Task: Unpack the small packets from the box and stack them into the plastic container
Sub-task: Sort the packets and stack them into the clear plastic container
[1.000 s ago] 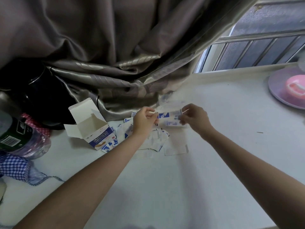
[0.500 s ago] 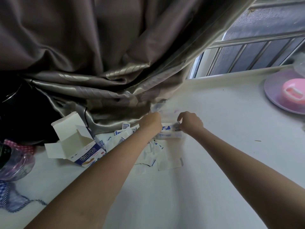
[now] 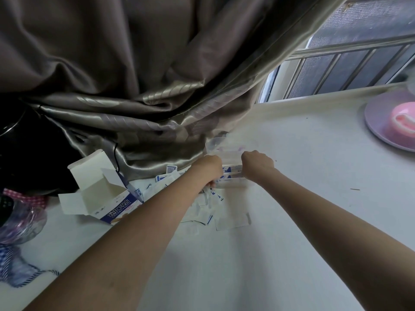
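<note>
**Both hands working at the clear container**

I am seeing my left hand (image 3: 207,168) and right hand (image 3: 258,163) curling their fingers around the ends of the plastic container (image 3: 231,173), gripping it on the table (image 3: 292,164) by the curtain (image 3: 134,86). Blue-and-white packets (image 3: 229,171) are showing through it; more packets (image 3: 208,209) are lying loose beside the open box (image 3: 101,194), its print unreadable.

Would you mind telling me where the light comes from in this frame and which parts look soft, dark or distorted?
Head view: daylight enters through the window at upper right; the curtain shows sheen on its folds; the far left is nearly black; the clear plastic container between both hands is washed out and hard to trace; wide-angle distortion tilts the window bars.
</note>
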A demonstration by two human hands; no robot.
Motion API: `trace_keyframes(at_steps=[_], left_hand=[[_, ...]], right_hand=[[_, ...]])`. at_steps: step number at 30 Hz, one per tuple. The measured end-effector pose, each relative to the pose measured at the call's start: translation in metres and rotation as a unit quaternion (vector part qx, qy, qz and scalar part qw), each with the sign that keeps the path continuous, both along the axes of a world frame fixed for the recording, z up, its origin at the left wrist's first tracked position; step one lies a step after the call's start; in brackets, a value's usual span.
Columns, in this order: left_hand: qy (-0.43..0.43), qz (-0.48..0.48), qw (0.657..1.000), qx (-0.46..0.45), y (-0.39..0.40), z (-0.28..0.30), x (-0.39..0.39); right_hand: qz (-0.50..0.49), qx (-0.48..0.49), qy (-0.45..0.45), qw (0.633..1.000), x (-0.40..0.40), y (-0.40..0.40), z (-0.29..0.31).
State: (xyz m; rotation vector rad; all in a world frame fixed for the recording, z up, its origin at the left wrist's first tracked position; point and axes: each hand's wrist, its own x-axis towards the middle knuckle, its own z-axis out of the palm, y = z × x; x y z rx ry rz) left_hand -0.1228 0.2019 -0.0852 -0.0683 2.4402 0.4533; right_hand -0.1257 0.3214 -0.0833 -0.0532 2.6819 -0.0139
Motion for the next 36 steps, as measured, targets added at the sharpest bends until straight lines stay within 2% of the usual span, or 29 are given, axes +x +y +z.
trace_keyframes(at_steps=[6,12,14,17,20,22,25,26,29,34,36], left_hand=[[-0.003,-0.017,1.000,-0.003,-0.001,-0.005,-0.002],[0.019,-0.042,0.999,-0.022,-0.003,-0.008,0.002],[0.095,-0.068,0.992,-0.046,-0.004,0.000,0.005],[0.259,-0.083,0.959,-0.083,-0.013,0.014,0.016],[0.341,-0.072,0.936,-0.051,-0.034,0.015,0.036],[0.327,-0.074,0.941,-0.039,-0.052,0.005,0.055],[0.241,-0.087,0.965,-0.049,-0.080,-0.022,0.094],[0.214,-0.103,0.969,-0.064,-0.087,-0.033,0.105],[0.169,-0.129,0.972,-0.095,-0.102,-0.053,0.124],[0.197,-0.160,0.963,-0.088,-0.102,-0.061,0.123],[0.194,-0.174,0.962,-0.082,-0.103,-0.059,0.122]], right_hand=[[0.022,0.018,-0.011,1.000,-0.002,-0.004,-0.003],[0.002,0.004,-0.003,1.000,0.000,-0.004,0.001],[0.006,-0.014,0.030,0.999,0.002,-0.007,0.008],[0.053,-0.049,0.148,0.986,0.014,-0.016,0.026],[0.122,-0.100,0.202,0.967,0.040,-0.032,0.026],[0.184,-0.134,0.172,0.958,0.060,-0.043,0.011],[0.284,-0.130,0.074,0.947,0.082,-0.056,-0.025],[0.320,-0.120,0.068,0.937,0.086,-0.059,-0.038],[0.389,-0.079,0.121,0.910,0.096,-0.067,-0.066],[0.389,-0.084,0.200,0.895,0.100,-0.071,-0.078],[0.383,-0.129,0.195,0.893,0.099,-0.065,-0.076]])
